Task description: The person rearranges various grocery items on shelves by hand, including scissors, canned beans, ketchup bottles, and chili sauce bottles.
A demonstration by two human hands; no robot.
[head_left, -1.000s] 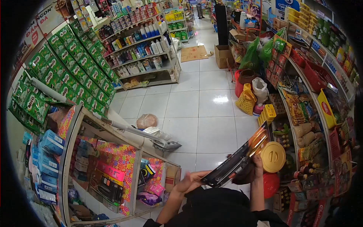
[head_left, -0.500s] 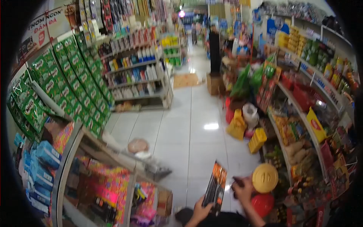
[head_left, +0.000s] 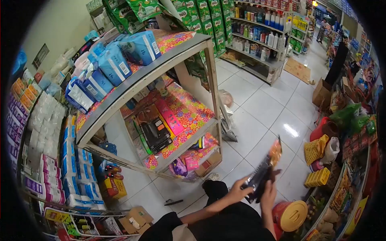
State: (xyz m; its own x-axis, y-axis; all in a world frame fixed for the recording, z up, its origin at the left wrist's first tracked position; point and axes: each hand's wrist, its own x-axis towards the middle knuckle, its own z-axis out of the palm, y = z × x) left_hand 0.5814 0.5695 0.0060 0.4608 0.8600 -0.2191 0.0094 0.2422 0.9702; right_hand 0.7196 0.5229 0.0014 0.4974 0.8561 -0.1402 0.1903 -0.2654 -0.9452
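Both hands still hold the flat dark packet with an orange top low in front of the body, above the white tiled floor. The left hand grips its lower edge, fingers curled; the right hand clasps it from below. The view has swung left since a second ago, so the wooden shelf with floral lining now fills the middle, and the packet has tilted steeper.

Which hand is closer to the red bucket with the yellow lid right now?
Right. The right hand grips the lower side of the black packet, just up and left of the red bucket. The left hand holds the packet's other edge, farther left.
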